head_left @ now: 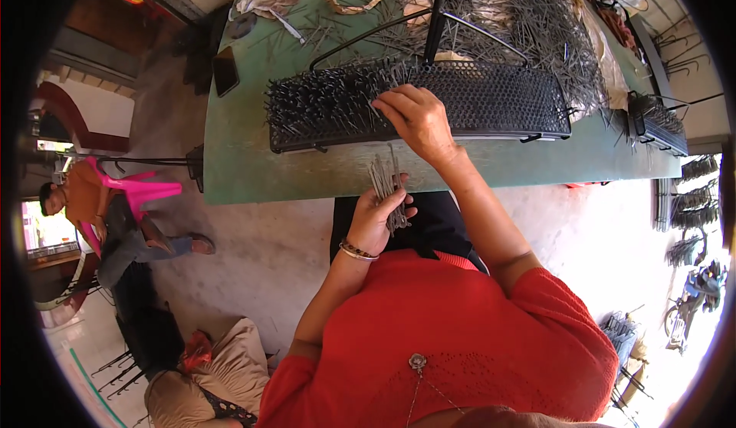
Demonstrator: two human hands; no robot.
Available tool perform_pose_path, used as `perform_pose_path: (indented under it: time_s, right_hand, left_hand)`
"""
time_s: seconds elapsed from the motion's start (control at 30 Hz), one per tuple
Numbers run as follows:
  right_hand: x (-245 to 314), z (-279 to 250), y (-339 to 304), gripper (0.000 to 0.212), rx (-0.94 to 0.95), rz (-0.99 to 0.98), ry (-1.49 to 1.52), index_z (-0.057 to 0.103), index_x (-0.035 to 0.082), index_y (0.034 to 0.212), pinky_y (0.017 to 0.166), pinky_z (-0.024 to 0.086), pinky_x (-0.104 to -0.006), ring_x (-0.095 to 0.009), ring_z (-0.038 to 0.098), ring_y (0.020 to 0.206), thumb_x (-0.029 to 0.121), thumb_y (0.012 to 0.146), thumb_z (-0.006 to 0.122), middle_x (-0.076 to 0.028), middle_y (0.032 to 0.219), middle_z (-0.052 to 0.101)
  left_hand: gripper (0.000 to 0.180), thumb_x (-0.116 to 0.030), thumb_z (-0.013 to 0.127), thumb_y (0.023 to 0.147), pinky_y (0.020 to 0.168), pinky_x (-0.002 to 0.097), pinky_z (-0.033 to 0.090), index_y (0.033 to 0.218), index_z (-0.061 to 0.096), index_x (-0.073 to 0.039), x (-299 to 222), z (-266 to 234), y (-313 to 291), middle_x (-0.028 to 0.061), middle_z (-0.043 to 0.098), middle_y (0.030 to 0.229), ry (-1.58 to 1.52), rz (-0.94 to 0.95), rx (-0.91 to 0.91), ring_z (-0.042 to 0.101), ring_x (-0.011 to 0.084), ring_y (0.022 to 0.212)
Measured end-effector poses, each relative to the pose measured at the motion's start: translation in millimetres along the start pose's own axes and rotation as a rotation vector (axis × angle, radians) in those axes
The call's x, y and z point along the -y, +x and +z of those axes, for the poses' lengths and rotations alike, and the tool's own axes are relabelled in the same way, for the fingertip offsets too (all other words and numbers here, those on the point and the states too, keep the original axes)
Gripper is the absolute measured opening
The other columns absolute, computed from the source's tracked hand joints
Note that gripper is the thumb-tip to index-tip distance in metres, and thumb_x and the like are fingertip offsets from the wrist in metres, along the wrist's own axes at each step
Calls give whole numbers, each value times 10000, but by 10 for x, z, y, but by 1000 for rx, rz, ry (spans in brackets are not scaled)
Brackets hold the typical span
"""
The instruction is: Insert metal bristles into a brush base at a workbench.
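My left hand (374, 217), below the table edge, is wrapped round a bundle of thin grey metal rods (382, 175) whose ends stick up past the fingers. Over the front of a long black perforated rack (502, 106), my right hand (420, 118) pinches a thin metal rod at its fingertips, though the fingers partly cover it. Many dark rods (322, 102) stand packed upright in the rack's left part, up to my right fingertips. The holes of its right part show bare mesh.
A heap of loose rods (537, 37) covers the far side of the green table (245, 152). A black phone (225, 72) lies near its left edge. Another filled rack (658, 121) is at the right. A person (96, 198) sits on a pink chair (149, 190) at left.
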State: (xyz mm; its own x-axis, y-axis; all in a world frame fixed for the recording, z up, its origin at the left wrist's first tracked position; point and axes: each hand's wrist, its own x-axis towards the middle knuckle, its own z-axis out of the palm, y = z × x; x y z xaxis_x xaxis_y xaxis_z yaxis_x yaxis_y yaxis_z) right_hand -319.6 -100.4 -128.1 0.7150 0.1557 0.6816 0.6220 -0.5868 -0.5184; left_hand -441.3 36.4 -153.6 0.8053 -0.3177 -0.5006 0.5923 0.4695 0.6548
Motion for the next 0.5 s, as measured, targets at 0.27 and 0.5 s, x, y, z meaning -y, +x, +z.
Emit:
perform_pose_path:
  time_s: [0.27, 0.5]
  right_hand:
    - [-5, 28, -87, 135, 39, 65, -44, 667, 35, 851, 580, 468, -328, -252, 585, 655, 131, 762, 700, -83, 818, 606]
    - [194, -227, -221, 181, 456, 474, 425, 690, 18, 865, 563, 450, -256, -112, 557, 627, 182, 790, 715, -67, 772, 646]
  left_hand:
    - [244, -118, 599, 882, 692, 283, 527, 1111, 566, -42, 35, -32, -8, -4, 576, 887, -16, 58, -9, 579, 104, 792]
    - [191, -100, 617, 869, 691, 288, 539, 1045, 571, -42, 1, -40, 7, 19, 586, 902, -129, 130, -17, 582, 116, 806]
